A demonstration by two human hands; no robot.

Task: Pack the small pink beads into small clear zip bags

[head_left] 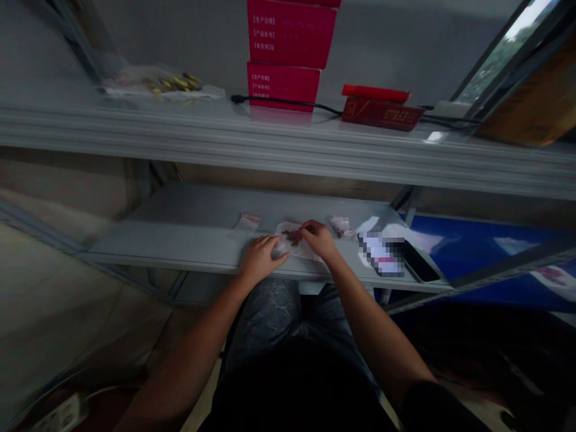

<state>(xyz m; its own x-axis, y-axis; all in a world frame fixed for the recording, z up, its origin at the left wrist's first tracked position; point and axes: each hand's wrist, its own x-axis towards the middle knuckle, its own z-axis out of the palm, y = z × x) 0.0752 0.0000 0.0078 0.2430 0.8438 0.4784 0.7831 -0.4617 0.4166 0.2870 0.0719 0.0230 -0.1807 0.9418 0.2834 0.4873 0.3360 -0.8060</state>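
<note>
On the lower grey shelf, a pile of small reddish-brown pieces [294,234] lies on a clear plastic bag [310,251]. My left hand [261,259] curls at the near left side of the pile, with crinkled clear plastic between its thumb and fingers. From the right, my right hand [318,237] reaches over the pile with thumb and fingertips pinched together at its edge; what they hold is too small to tell. A flat zip bag [249,221] rests beyond my left hand. Another zip bag [342,227], with dark contents, lies right of my right hand.
A blurred-out phone-like thing [381,254] and a dark phone [419,260] lie at the shelf's right end. The upper shelf [180,129] overhangs the back, holding red boxes [284,87], a black cable [288,101], and a bag of yellow-and-dark pieces [173,83].
</note>
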